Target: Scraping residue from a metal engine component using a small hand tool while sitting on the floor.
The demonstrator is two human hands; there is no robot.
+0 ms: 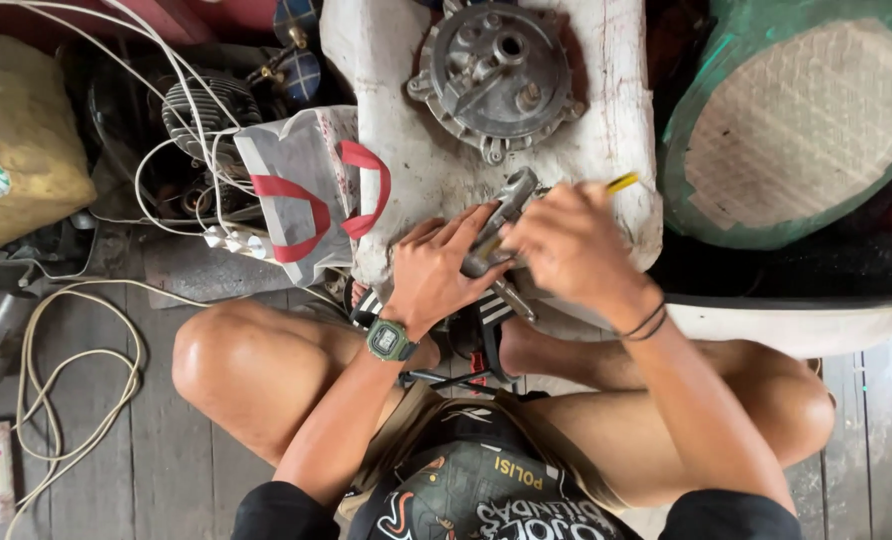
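My left hand [434, 268], with a green watch on its wrist, presses a grey metal connecting-rod-like part [506, 205] down on a worn white block [406, 150]. My right hand [571, 245] grips a yellow-handled tool [622, 182] over the same part; the tool's tip is hidden under my fingers. A round grey metal engine housing [496, 70] lies on the block just beyond both hands.
A grey bag with red handles [301, 190] leans left of the block. White cables [66, 370] loop over the wooden floor. A finned engine part [206, 105] sits back left. A large green round object [796, 120] stands at right. My bent knees flank the block.
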